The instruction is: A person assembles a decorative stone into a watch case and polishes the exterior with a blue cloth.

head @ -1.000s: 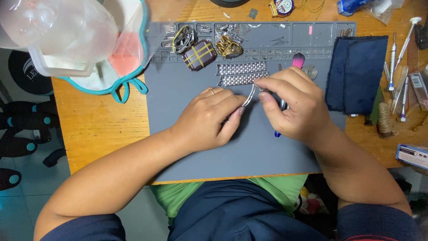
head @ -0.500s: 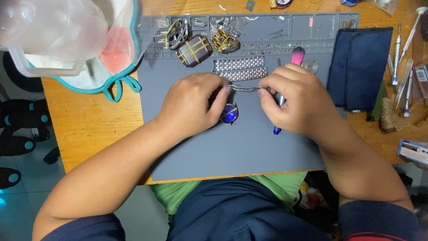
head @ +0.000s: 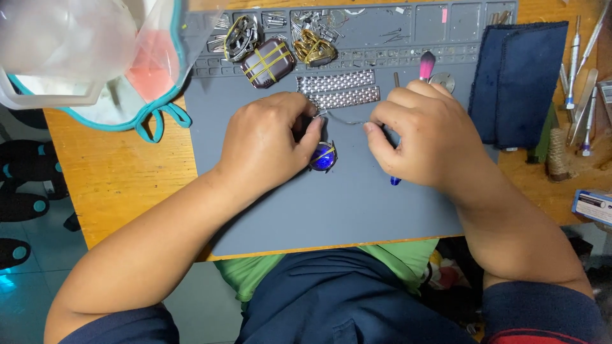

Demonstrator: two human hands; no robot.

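Blue-faced watch (head: 323, 157), thin silver band

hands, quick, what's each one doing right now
Left hand: closed on the blue-faced watch.
Right hand: closed, pinching a thin metal piece and gripping a blue-tipped tool.

Light is bright and even from overhead. The grey mat (head: 357, 210) shows no hard glare; soft shadows sit under the left hand (head: 271, 143) and right hand (head: 424, 137). The blue watch face (head: 323, 157) catches a small sharp glint. The clear plastic bag (head: 70, 44), close to the lens, is blurred and washed out. Tools at the right edge (head: 583, 89) look slightly smeared, possibly lens distortion.
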